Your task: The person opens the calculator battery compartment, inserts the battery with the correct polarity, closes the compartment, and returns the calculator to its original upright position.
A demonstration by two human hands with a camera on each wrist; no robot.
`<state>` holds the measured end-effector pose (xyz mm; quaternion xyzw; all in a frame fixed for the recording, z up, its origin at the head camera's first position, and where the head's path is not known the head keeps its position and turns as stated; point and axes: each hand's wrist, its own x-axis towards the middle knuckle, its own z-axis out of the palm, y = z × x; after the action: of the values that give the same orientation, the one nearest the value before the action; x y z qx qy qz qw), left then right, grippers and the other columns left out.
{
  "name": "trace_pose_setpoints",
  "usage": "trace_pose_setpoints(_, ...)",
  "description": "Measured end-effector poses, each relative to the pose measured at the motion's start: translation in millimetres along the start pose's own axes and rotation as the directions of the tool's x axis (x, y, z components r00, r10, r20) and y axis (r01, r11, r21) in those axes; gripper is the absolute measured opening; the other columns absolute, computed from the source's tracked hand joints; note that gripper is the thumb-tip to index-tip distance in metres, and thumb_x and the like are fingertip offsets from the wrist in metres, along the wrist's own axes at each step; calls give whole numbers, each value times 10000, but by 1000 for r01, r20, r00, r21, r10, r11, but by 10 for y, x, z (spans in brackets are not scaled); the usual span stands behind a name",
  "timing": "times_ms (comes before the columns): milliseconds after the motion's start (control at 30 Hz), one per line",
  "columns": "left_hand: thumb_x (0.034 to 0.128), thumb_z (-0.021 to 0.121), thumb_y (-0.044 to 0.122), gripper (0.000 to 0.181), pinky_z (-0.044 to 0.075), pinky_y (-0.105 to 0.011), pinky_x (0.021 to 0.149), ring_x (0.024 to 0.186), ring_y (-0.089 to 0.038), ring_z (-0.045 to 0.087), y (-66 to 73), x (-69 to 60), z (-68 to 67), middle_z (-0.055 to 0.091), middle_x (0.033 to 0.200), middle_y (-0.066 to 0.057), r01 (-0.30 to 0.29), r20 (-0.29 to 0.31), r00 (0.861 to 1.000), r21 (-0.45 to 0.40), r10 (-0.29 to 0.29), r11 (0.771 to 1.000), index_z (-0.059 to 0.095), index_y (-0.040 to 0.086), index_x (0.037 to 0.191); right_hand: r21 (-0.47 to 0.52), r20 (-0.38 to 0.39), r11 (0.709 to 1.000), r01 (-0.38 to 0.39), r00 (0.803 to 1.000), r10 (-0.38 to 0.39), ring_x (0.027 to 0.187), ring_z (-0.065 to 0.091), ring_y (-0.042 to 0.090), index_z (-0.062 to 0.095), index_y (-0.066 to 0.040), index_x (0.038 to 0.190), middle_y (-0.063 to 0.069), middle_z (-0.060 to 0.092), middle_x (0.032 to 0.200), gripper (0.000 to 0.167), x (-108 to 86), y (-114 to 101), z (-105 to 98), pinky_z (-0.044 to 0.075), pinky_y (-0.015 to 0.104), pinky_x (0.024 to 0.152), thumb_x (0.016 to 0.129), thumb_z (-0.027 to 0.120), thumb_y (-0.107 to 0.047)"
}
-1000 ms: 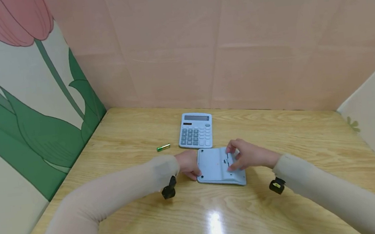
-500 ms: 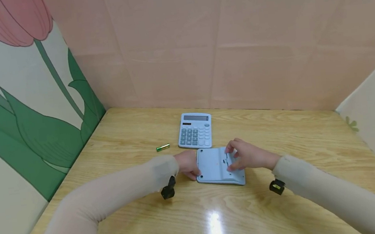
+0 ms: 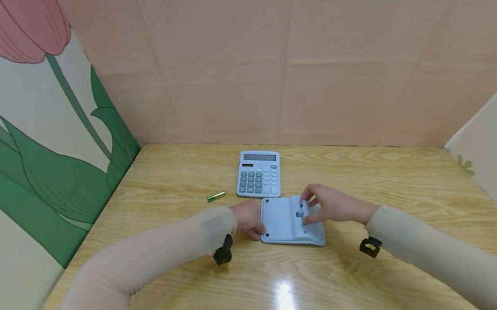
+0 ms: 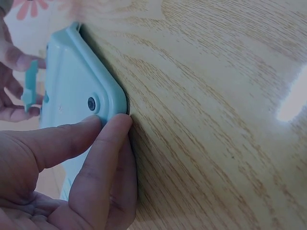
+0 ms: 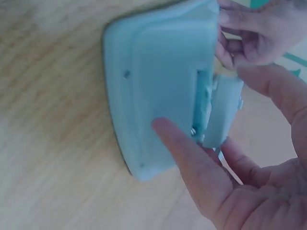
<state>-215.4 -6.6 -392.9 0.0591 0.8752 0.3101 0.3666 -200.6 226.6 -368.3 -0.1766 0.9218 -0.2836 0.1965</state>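
Note:
A light-blue calculator lies face down on the table. My left hand pinches its left edge; in the left wrist view the thumb and fingers of this hand grip the corner beside a dark round foot. My right hand holds a small light-blue cover by its ends, tilted up over an opened slot in the calculator's back. The same cover shows between the right fingers in the left wrist view. A metal contact is visible at one end of the slot.
Just behind, a second calculator lies face up, near or against the first one. To its left is a green battery. The wooden table meets a pink backdrop at the rear and patterned panels at both sides.
The cover has come up out of the calculator's back with my right hand, which has shifted slightly. My left hand and both calculators have stayed in place.

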Motion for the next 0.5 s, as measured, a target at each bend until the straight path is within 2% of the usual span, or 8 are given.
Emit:
trace_pose_setpoints(200, 838, 737, 41, 135, 550, -196, 528, 547, -111, 620, -2, 0, -1, 585, 730, -60, -8, -8, 1000, 28, 8, 1000, 608, 3, 834, 11, -11, 1000, 23, 1000, -22, 1164, 559, 373, 492, 36, 1224, 175, 553, 1221, 571, 42, 80, -187, 529, 446, 936, 820, 780, -246)
trace_pose_setpoints(500, 836, 738, 33, 134, 547, -195, 520, 546, -113, 617, -11, 24, 7, 585, 728, -60, -12, -6, 1000, 23, 12, 1000, 607, 3, 838, -3, -127, 999, 48, 991, -48, 1233, 486, 432, 449, 49, 1303, 228, 494, 1323, 633, 172, 209, -520, 465, 538, 995, 853, 750, -280)
